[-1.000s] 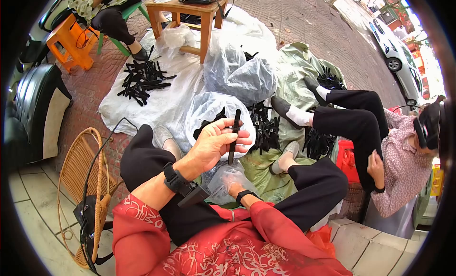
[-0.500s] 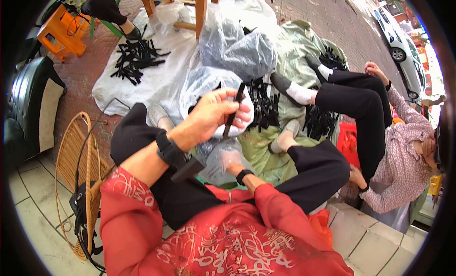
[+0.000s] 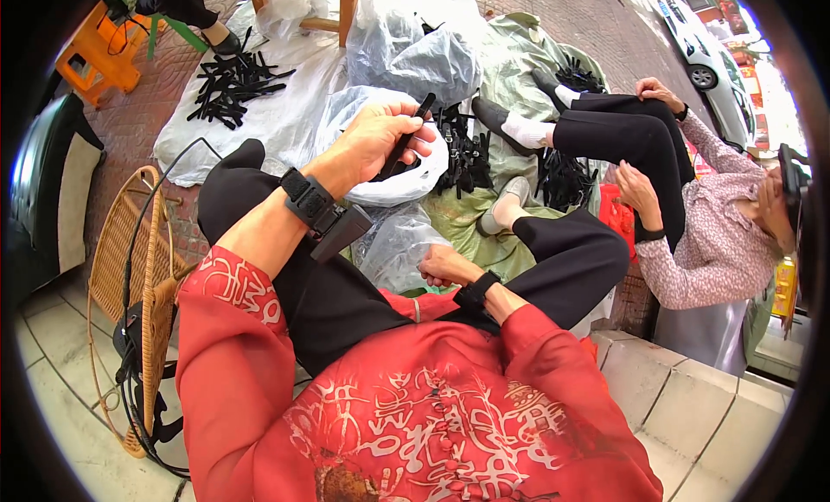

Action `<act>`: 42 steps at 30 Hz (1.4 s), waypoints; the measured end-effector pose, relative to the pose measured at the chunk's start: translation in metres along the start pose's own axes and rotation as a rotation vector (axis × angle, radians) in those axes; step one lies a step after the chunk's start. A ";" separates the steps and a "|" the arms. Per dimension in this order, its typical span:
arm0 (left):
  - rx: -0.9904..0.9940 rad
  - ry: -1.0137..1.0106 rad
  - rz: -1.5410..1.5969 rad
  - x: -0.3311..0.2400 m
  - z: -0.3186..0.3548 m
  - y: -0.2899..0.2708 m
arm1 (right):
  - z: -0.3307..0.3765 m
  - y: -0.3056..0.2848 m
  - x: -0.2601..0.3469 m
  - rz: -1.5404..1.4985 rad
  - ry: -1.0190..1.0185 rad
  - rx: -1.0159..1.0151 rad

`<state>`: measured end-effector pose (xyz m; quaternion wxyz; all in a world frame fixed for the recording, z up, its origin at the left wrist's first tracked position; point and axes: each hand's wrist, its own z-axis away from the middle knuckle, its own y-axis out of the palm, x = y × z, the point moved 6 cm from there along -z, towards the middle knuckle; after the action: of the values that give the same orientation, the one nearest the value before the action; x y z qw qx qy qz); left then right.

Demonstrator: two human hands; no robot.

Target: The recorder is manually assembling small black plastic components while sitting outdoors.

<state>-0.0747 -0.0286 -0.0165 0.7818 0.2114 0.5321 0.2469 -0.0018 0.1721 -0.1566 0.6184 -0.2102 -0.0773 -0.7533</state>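
Observation:
My left hand (image 3: 380, 140) is raised over the white plastic bag, its fingers closed round a short, narrow black strap (image 3: 406, 140). The white plastic bag (image 3: 406, 189) sits open below it, with black pieces partly showing inside. Between my legs rests a clear plastic bag (image 3: 393, 251). At its right edge is my right hand (image 3: 445, 266), its fingers curled together. What that hand holds, if anything, is too small to make out.
Black strap piles lie on the white sheet (image 3: 186, 134) and green sheet (image 3: 450, 221). A large clear bag (image 3: 415, 57) stands ahead. A co-worker (image 3: 718, 251) sits at right, beside a red container (image 3: 612, 217). A wicker chair (image 3: 130, 268) stands at left.
My right hand has come out of the clear bag and moved right, its fingers now curled. My left hand still holds the strap. The co-worker's nearer hand has risen.

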 end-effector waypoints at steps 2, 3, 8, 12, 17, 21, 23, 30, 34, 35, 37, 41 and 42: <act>0.017 0.010 -0.013 -0.001 0.003 0.002 | 0.018 -0.007 0.014 0.157 -0.125 -0.082; 0.018 0.015 -0.025 -0.002 0.006 0.001 | 0.032 -0.012 0.021 0.159 -0.127 -0.092; 0.079 0.042 -0.084 -0.002 0.009 0.003 | 0.097 -0.031 0.062 -0.303 -0.372 -0.043; 0.072 0.036 -0.114 0.009 0.016 0.014 | 0.125 -0.049 0.079 -0.468 -0.571 -0.220; 0.100 0.110 -0.212 0.017 0.025 0.028 | 0.137 -0.068 0.091 -0.629 -0.733 -0.367; 0.200 0.086 -0.189 0.022 0.023 0.036 | 0.139 -0.083 0.093 -0.627 -0.802 -0.524; 0.206 0.050 -0.165 0.026 0.023 0.040 | 0.141 -0.088 0.094 -0.555 -0.744 -0.639; 0.183 -0.030 -0.217 0.044 0.014 0.044 | 0.153 -0.089 0.122 0.313 -0.871 -1.367; 0.112 -0.034 -0.205 0.042 0.012 0.044 | 0.156 -0.084 0.130 0.445 -0.867 -1.394; 0.124 -0.041 -0.187 0.042 0.011 0.045 | 0.157 -0.085 0.131 0.484 -0.887 -1.409; 0.143 -0.052 -0.170 0.045 0.010 0.047 | 0.158 -0.086 0.130 0.520 -0.900 -1.429; 0.138 -0.107 -0.138 0.053 0.010 0.043 | 0.159 -0.083 0.134 0.565 -0.976 -1.440; 0.121 -0.117 -0.138 0.054 0.011 0.037 | 0.154 -0.081 0.135 0.593 -1.002 -1.419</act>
<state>-0.0533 0.0326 -0.0305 0.8124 0.2353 0.5130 0.1469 -0.0655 0.1267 0.0488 0.4064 -0.8538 0.2011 -0.2556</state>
